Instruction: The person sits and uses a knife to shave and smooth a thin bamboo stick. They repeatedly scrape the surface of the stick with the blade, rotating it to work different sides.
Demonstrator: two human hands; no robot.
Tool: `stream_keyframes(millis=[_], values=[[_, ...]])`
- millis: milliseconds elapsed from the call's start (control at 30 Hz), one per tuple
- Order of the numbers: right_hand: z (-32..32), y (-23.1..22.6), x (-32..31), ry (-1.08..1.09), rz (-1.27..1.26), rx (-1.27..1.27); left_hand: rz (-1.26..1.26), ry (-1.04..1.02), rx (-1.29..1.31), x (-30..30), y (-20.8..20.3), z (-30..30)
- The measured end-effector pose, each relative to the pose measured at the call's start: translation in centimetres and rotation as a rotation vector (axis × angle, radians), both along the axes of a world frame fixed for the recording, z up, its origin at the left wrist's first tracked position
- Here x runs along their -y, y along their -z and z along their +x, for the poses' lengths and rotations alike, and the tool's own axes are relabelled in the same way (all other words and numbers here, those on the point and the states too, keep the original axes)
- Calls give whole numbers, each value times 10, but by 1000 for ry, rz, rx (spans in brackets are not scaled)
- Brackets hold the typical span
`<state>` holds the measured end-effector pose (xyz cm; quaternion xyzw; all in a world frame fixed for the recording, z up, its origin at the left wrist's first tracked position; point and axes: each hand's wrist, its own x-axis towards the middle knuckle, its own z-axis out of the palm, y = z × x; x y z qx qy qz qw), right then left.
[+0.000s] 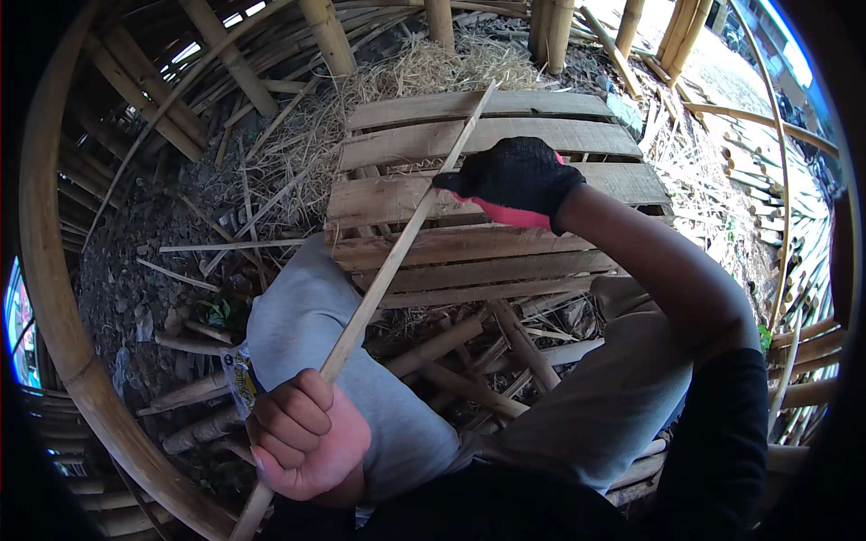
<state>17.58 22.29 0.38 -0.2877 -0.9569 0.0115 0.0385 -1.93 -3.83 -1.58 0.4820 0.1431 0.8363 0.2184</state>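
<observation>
Fingers of my bare left hand [305, 435] clench the near end of the bamboo strip [397, 242], whose long axis climbs up and away over the wooden pallet [541, 135], where my gloved right hand [514, 180] pinches it farther along.

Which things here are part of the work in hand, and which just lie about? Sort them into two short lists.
In hand:
- bamboo strip, held at both ends
- left hand, bare, fist closed round the strip's lower end
- right hand, in a black and pink glove, gripping the strip higher up

Lying about:
- wooden pallet
- straw
- thick bamboo poles
- loose bamboo pieces on the ground
</observation>
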Motion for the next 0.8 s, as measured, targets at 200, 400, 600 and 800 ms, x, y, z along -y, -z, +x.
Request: stream_keyframes(millis=[200,400,600,800], values=[[-2,4,-5,-61,45,-47,21,-24,13,0,-1,1],[-2,0,10,-240,104,-6,15,-19,-2,1,2,2],[28,-9,-32,395,-35,183,38,61,30,-11,2,-3],[-5,1,43,-358,-9,-243,58,91,-82,-2,-1,-5]])
